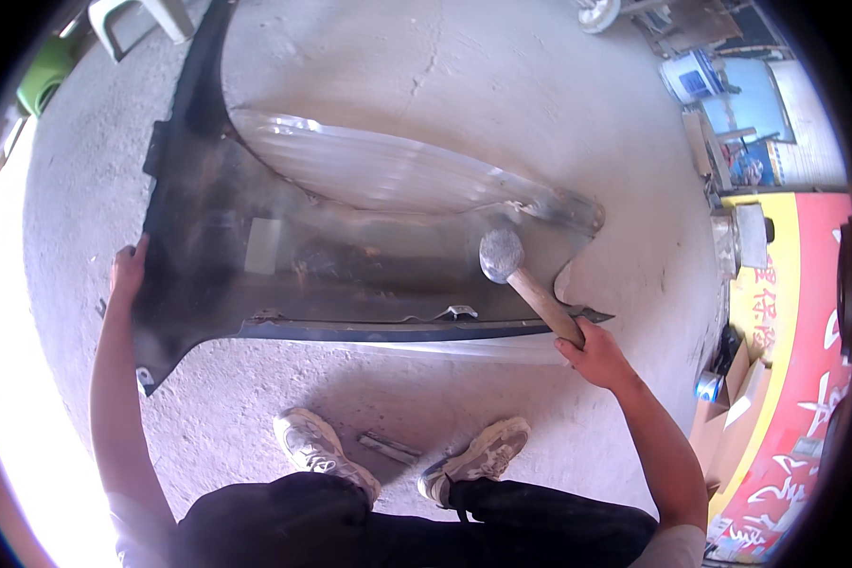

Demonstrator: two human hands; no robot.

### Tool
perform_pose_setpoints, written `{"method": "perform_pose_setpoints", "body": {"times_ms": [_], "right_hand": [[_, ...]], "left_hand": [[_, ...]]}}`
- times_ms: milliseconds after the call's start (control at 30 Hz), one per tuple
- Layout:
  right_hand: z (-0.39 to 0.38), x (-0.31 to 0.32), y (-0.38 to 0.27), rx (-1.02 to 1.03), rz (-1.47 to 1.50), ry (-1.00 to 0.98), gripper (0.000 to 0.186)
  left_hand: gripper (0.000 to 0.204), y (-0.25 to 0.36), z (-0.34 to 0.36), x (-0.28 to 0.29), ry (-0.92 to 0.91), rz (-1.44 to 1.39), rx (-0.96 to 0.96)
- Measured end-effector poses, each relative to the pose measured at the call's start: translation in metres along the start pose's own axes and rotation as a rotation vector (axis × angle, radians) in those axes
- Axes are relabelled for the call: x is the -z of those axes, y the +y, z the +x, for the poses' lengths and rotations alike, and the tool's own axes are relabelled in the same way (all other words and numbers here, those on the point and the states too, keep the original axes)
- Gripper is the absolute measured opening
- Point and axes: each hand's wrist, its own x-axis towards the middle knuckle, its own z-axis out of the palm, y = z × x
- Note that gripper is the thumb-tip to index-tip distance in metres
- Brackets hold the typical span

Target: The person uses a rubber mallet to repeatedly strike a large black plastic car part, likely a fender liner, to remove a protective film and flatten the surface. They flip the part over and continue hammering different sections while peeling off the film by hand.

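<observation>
1. The person's left hand (130,270) was at the left edge of a broad, curved, dark grey panel (336,260), touching it; with the fingers partly hidden, I cannot tell how firmly they gripped.
2. The right hand (596,352) was closed around the lower end of a pale wooden handle, part of a hammer (530,289) with a rounded grey head.
3. The hammer's head was over the right part of the panel; I cannot tell whether the 2 touched.
4. The panel lay crosswise in front of the person, low over the rough grey concrete floor (540,76), with 1 long, narrow arm reaching away at the upper left.
5. A pale rectangular patch (263,246) marked its left half.
6. A silvery ridged sheet (379,170) showed beyond the panel's far edge.
7. The person's 2 light-coloured shoes (317,450) stood on the floor on the near side, with a thin grey strip (390,448) between them.
8. At the far right were a white and blue bucket (691,76), a brown cardboard box (729,426) and a red and yellow board (824,379); a white stool (166,19) stood at the upper left.
</observation>
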Motion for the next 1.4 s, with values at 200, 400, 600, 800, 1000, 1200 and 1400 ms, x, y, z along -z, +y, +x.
{"method": "perform_pose_setpoints", "body": {"times_ms": [200, 400, 600, 800, 1000, 1200, 1400], "right_hand": [[0.012, 0.028, -0.046, 0.138, -0.346, 0.067, 0.037], [0.025, 0.049, -0.094, 0.272, -0.452, 0.022, 0.041], [0.093, -0.01, -0.138, 0.471, -0.152, -0.226, 0.053], [0.148, -0.054, -0.173, 0.81, -0.195, -0.134, 0.053], [0.172, -0.08, -0.161, 0.86, -0.17, -0.185, 0.049], [0.169, -0.078, -0.173, 0.873, -0.029, -0.203, 0.048], [0.114, -0.018, -0.248, 1.054, 0.466, -0.294, 0.045]], "left_hand": [[0.054, -0.021, -0.015, -0.009, -0.068, -0.204, -0.124], [0.032, 0.02, -0.101, 0.013, 0.388, -0.279, -0.257], [0.01, 0.073, -0.231, 0.035, -0.085, -0.725, -0.054], [0.06, 0.108, -0.304, 0.028, -0.783, -0.322, 0.063], [0.095, 0.184, -0.314, -0.065, -0.327, -0.777, 0.504], [0.064, 0.253, -0.305, -0.117, 0.268, -1.148, 0.674], [0.056, 0.255, -0.297, -0.129, 0.274, -1.163, 0.733]]}}
